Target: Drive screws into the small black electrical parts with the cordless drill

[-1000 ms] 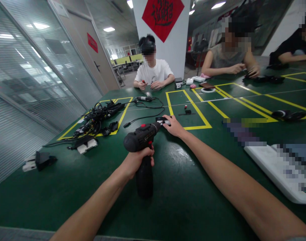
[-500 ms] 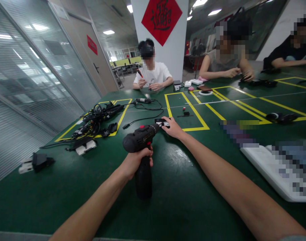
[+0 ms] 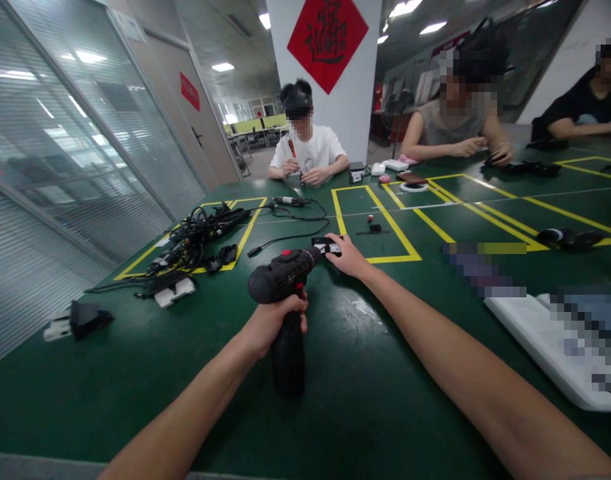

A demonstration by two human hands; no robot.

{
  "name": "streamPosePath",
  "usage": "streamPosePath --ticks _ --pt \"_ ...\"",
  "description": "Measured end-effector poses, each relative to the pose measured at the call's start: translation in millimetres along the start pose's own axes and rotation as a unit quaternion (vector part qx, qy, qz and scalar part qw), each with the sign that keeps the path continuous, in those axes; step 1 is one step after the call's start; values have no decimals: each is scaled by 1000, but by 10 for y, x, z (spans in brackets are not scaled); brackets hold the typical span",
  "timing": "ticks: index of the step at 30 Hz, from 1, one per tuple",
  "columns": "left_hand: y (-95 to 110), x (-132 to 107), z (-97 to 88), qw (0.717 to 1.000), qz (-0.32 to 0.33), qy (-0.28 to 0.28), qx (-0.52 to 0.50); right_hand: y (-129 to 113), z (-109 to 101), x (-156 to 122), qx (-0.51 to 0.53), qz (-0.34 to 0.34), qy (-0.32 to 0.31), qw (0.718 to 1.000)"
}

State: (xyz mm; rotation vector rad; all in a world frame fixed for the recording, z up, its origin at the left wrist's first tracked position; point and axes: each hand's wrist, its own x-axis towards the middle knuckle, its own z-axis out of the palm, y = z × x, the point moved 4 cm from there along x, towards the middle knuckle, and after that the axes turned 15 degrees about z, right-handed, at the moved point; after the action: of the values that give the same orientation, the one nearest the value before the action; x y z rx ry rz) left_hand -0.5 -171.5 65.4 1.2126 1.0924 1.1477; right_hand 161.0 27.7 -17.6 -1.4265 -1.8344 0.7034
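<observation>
My bare left forearm [image 3: 200, 393] slants up toward one o'clock, its bare left hand [image 3: 275, 321] curled in a firm grip. My bare right forearm [image 3: 450, 347] stretches toward ten o'clock, farther out, its bare right hand [image 3: 349, 257] bent in a pinch.

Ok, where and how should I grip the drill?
Probably hold the drill by its handle, from behind, as your left hand does: the handle stands nearly upright, easy to wrap, and the chuck points away from you.
</observation>
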Motion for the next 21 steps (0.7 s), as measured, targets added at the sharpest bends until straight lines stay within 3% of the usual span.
streamPosePath --ticks 21 --pt "6 -5 -3 1000 3 -1 3 -27 -12 -16 2 7 -5 1000"
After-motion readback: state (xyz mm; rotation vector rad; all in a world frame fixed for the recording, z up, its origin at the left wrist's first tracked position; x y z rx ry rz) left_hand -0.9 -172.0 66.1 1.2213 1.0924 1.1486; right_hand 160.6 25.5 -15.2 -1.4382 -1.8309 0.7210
